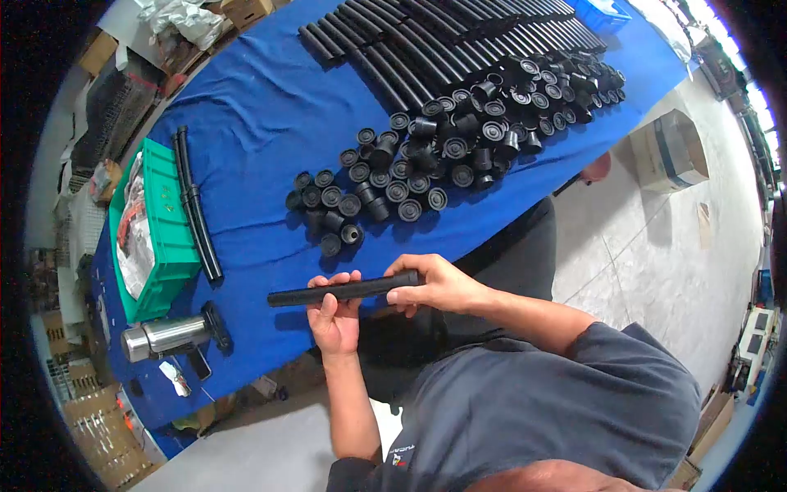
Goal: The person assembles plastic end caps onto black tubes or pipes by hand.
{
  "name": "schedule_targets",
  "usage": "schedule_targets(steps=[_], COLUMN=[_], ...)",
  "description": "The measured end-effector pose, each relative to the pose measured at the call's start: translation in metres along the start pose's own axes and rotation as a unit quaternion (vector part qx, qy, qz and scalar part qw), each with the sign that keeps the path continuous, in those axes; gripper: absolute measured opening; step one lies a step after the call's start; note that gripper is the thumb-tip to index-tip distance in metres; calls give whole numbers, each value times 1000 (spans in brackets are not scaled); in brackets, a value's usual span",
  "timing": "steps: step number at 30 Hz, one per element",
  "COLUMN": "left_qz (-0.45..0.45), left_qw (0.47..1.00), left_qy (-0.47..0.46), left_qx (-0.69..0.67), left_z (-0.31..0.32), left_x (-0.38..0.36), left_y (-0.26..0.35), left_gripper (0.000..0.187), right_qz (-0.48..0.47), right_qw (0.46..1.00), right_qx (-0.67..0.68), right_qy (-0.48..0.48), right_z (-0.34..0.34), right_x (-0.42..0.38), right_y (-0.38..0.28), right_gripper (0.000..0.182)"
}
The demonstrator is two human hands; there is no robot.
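Tube [373, 288], black and slim, is held above the near edge of the blue cloth [246, 176]. It looks light, stiff, smooth, perhaps slippery, hardly fragile. The left hand [336, 324] cradles its middle; the right hand [434, 283] grips the thicker end. Both spots suit holding it. Black caps [410, 209] lie beyond.

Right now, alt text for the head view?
Two bare hands hold a black tube at the near edge of a blue-covered table: the left hand around its middle, the right hand at its thicker end. Beyond lie loose black caps and rows of black tubes; at left, a green crate and a metal cylinder.
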State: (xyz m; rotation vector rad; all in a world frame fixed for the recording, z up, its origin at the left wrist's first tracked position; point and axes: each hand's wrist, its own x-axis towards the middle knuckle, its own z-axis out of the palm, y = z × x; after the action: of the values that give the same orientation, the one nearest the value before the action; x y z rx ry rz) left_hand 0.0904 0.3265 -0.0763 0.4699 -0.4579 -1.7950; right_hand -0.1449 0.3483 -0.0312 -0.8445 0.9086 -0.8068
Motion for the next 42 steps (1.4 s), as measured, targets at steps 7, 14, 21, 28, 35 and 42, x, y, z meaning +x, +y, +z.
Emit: schedule_targets(steps=[7, 14, 21, 28, 35, 42], left_qz=[7, -26, -23, -2, -31, -11], left_qw=[1000, 999, 1000, 1000, 999, 1000], left_qy=[-14, 35, -1, 1, 16, 2], left_qx=[17, 4, 12, 20, 14, 10], left_z=[-7, 11, 0, 3, 5, 9], left_x=[-2, 2, 2, 2, 2, 2], left_y=[-3, -1, -2, -2, -1, -2], left_gripper=[35, 33, 29, 30, 29, 27], right_qz=[-30, -232, -47, -86, -284, -36], right_qw=[998, 918, 994, 983, 881, 994], right_qx=[-11, -301, -71, -145, -368, -75], right_qy=[59, 110, 66, 67, 87, 67], right_z=[10, 5, 7, 7, 8, 6], right_x=[2, 6, 2, 6, 2, 5], right_y=[8, 14, 4, 4, -2, 9], right_gripper=[29, 40, 30, 29, 31, 31])
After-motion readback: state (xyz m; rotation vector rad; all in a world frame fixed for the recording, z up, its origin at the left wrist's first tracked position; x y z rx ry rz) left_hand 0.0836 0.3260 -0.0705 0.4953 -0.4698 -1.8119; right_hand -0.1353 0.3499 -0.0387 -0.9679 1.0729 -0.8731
